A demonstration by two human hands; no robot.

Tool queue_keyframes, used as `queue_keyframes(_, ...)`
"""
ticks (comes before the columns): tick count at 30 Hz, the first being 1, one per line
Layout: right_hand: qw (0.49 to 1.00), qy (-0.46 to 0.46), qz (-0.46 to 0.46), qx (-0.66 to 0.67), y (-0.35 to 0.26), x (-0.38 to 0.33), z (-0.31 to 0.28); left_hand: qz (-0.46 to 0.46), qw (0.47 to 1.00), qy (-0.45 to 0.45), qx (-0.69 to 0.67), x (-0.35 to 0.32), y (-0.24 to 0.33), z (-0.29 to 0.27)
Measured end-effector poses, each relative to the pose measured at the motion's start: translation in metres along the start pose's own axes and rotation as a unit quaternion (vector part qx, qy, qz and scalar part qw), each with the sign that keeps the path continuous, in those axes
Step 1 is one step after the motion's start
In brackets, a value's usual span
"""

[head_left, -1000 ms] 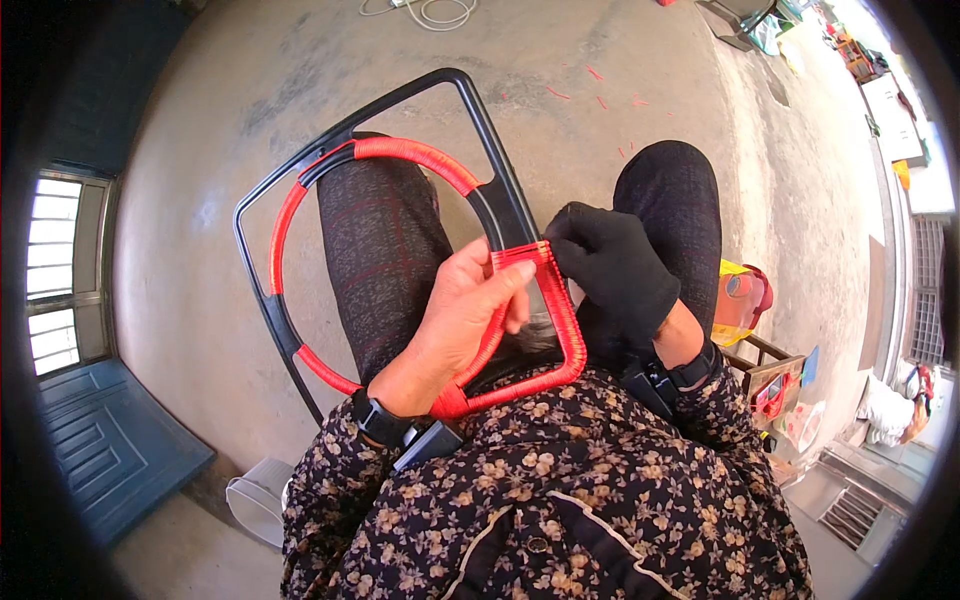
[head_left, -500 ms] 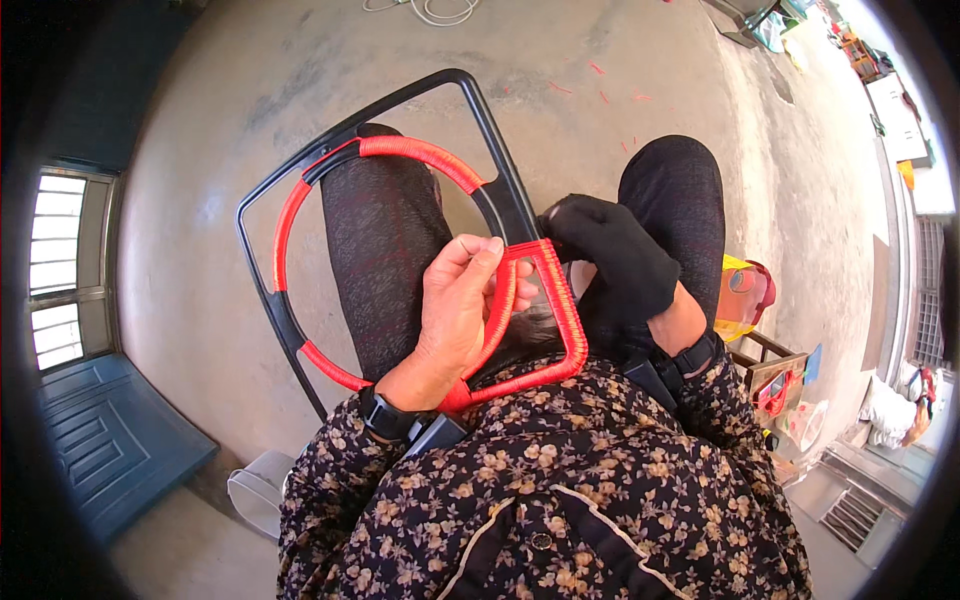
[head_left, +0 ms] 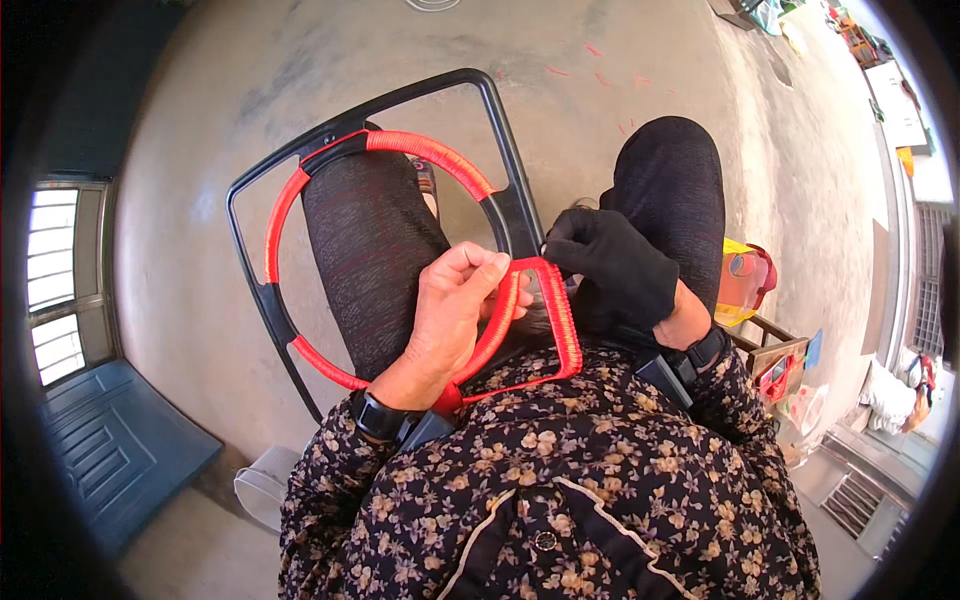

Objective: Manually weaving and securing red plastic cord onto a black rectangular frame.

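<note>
A black frame (head_left: pixel 519 205) with a ring inside it leans across my lap and left thigh. Red cord (head_left: pixel 562 322) is wound tightly around parts of the ring and around the near right corner of the frame. My bare left hand (head_left: pixel 450 312) is closed on the frame, thumb and fingers pinching the red-wound part where ring and side bar meet; some fingertips show behind it. In a black glove, my right hand (head_left: pixel 615 262) has its fingers pinched together at the frame's right edge, beside the end of the winding. What those fingers hold is hidden.
Red cord scraps (head_left: pixel 558 71) lie on the concrete floor ahead. A yellow and red bag (head_left: pixel 740 280) and a small wooden stand (head_left: pixel 775 345) are to my right. A white bucket (head_left: pixel 265 487) stands at left, near a blue panel (head_left: pixel 130 440).
The frame has tipped slightly, its near edge now seen more edge-on. My right hand has shifted a little down with its fingers still pinched; my left hand keeps its hold.
</note>
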State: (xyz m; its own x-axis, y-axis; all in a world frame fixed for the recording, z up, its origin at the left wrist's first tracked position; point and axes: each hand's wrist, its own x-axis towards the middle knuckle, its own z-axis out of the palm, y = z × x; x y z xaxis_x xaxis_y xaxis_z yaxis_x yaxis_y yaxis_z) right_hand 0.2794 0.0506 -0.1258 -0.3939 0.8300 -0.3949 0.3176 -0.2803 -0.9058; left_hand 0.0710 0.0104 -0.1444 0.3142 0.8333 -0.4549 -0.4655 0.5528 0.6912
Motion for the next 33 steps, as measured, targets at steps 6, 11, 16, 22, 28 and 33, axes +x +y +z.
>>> queue_keyframes(6, 0.986, 0.131, -0.073, -0.076, -0.02, -0.008, -0.001, 0.035, 0.999, 0.04, -0.012, 0.011, 0.004, 0.011)
queue_keyframes(11, 0.979, 0.144, -0.131, 0.052, -0.064, -0.023, -0.002, -0.027, 0.998, 0.02, -0.045, 0.024, 0.016, 0.01)
queue_keyframes(16, 0.975, 0.02, -0.21, 0.065, -0.084, 0.006, 0.004, -0.117, 0.993, 0.016, 0.012, 0.028, 0.033, 0.021)
queue_keyframes(22, 0.961, -0.06, -0.263, 0.069, -0.095, 0.02, -0.002, -0.087, 0.993, 0.0, 0.075, 0.031, 0.025, 0.029)
queue_keyframes(28, 0.949, -0.085, -0.286, 0.104, -0.091, 0.01, -0.005, -0.099, 0.99, 0.004, 0.104, 0.034, 0.028, 0.033)
queue_keyframes(33, 0.926, -0.14, -0.322, 0.139, -0.097, 0.015, 0.004, -0.143, 0.982, -0.032, 0.117, 0.041, 0.03, 0.046)
